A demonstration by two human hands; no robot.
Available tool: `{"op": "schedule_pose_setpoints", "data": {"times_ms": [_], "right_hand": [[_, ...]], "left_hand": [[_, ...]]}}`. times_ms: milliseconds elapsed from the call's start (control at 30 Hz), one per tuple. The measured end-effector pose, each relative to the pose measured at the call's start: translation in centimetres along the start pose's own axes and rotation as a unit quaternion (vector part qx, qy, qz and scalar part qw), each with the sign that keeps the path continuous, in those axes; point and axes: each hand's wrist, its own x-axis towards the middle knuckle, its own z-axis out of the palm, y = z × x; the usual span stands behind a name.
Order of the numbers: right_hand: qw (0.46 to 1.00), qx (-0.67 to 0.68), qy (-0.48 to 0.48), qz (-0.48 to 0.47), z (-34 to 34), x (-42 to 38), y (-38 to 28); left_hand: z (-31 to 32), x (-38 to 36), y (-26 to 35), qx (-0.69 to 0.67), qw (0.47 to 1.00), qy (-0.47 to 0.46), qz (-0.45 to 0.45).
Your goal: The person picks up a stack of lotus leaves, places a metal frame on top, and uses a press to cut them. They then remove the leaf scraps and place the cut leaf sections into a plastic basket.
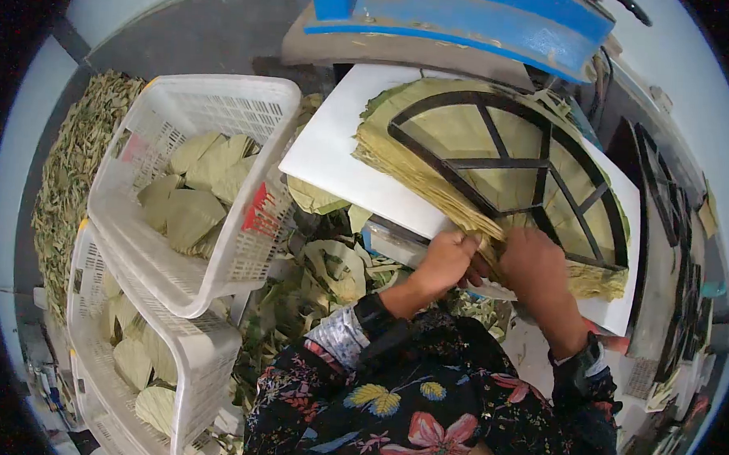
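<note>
A thick stack of dried, yellow-green leaves (432,175) lies on a white board (336,137). Resting flat on top of the stack is a black frame cutter (504,163), half-round with inner bars that split it into several sections. My left hand (451,260) is closed on the near edge of the leaf stack, thumb on top. Close beside it, my right hand (534,263) also grips that edge, its fingers curled and partly hidden. Between the two hands the leaf edges are bunched together.
Stacked white plastic baskets (191,289) on the left hold cut leaf pieces (194,216). Leaf scraps (330,267) lie between baskets and board, with a larger heap (78,182) at far left. A blue machine (463,20) overhangs the board's back. More black frames (659,183) lean at right.
</note>
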Motion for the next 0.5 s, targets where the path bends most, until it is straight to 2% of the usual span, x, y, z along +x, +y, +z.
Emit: {"op": "schedule_pose_setpoints", "data": {"times_ms": [67,133,167,233,300,367,400,467,500], "right_hand": [[0.999,0.006,0.001,-0.046,-0.4,-0.3,-0.1],[0.999,0.017,-0.006,-0.043,-1.1,-0.7,-0.8],[0.999,0.027,-0.014,-0.042,-1.4,-0.8,-1.0],[0.998,0.040,-0.027,-0.041,-1.6,-1.1,-0.9],[0.997,0.052,-0.043,-0.038,-2.0,-1.3,-0.7],[0.991,0.062,-0.110,-0.040,-2.6,-1.0,-0.5],[0.991,0.062,-0.112,-0.035,-2.4,-1.0,-0.2],[0.992,0.071,-0.065,-0.083,-1.7,-0.9,0.4],[0.992,0.071,-0.066,-0.081,-1.8,-0.8,0.6]], "left_hand": [[-0.1,0.2,0.0,-0.026,1.000,-0.001,-0.011],[-0.8,-0.1,0.5,0.114,0.990,0.020,0.080],[-1.0,-0.1,0.6,0.115,0.990,0.019,0.079],[-1.3,-0.1,0.8,0.095,0.995,-0.001,-0.010],[-1.7,-0.3,1.7,0.069,0.998,-0.007,-0.015],[-1.8,-0.3,2.2,0.032,0.999,-0.008,-0.027],[-1.8,-0.3,2.4,0.033,0.999,-0.013,-0.030],[-1.7,-0.3,2.9,0.025,0.999,-0.027,0.018],[-1.1,-0.7,3.8,-0.023,1.000,-0.018,0.005]]}}
